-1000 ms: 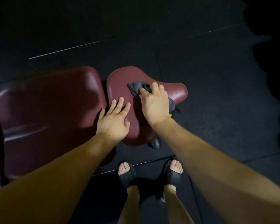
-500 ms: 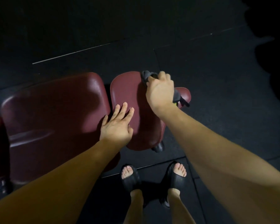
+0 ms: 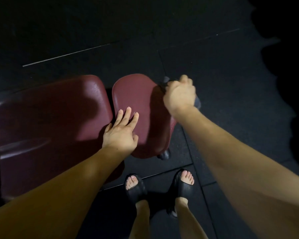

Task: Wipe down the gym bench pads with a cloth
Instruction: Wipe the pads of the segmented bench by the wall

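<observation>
Two dark red bench pads lie side by side below me: a large back pad [image 3: 47, 121] on the left and a smaller seat pad [image 3: 136, 97] to its right. My left hand [image 3: 121, 133] rests flat, fingers spread, on the near left part of the seat pad. At that pad's far right end my right hand [image 3: 179, 95] is closed around a dark grey cloth [image 3: 198, 102]. The cloth pokes out above and to the right of the fingers. The hand hides the pad's narrow tip and is blurred.
Black rubber floor tiles [image 3: 223, 69] surround the bench. My feet in black slides [image 3: 135, 188] stand on the floor just in front of the seat pad. A dark bench foot [image 3: 164, 155] sticks out under the pad's near edge. Black frame parts sit at the far left.
My right hand has swept the cloth from the middle of the seat pad to its far right end. My left hand has stayed pressed on the pad.
</observation>
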`<action>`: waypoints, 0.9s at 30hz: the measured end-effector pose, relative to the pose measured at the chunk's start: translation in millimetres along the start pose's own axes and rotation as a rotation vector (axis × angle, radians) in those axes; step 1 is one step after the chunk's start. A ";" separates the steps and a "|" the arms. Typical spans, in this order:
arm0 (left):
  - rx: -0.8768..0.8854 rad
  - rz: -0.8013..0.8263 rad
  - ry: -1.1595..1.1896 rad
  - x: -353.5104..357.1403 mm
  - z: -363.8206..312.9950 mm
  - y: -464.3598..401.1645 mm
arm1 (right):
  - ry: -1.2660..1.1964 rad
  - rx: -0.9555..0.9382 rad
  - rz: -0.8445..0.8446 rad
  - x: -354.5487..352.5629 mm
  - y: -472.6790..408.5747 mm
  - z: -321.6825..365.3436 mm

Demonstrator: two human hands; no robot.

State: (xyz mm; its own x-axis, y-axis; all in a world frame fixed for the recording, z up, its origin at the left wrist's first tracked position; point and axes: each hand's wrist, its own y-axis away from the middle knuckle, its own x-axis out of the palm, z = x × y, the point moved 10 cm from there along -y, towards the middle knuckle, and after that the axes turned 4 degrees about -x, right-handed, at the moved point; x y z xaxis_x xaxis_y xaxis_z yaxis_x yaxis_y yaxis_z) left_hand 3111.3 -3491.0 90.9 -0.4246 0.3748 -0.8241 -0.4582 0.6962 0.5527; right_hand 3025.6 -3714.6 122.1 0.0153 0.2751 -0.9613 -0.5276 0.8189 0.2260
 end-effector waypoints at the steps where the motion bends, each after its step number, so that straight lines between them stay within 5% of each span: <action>1: -0.002 0.002 -0.001 0.0 -0.5 -0.4 | -0.020 -0.041 -0.014 3.1 1.7 21.3; 7: 0.008 -0.003 -0.043 -1.8 3.0 -0.9 | -0.041 -0.314 -0.144 -6.7 24.6 18.0; 11: -0.003 -0.009 -0.034 -2.5 1.7 0.8 | -0.127 -0.176 -0.268 -14.4 53.5 -60.4; 16: -0.003 -0.026 0.003 2.8 1.6 2.8 | -0.299 0.078 -0.360 9.0 81.4 -60.1; 21: 0.032 -0.041 0.018 0.0 2.5 4.6 | -0.271 -0.251 -0.302 43.8 139.1 1.5; 27: 0.032 -0.113 0.084 1.8 13.5 24.0 | -0.233 -0.459 -0.300 23.1 119.9 -6.0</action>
State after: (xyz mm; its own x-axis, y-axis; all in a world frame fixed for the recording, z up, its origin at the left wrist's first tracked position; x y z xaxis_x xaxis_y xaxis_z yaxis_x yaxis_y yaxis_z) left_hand 3110.1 -3465.4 101.0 -0.4359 0.2410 -0.8671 -0.4824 0.7508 0.4512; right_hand 2957.6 -3613.1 126.0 0.3789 0.2115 -0.9009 -0.7840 0.5907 -0.1911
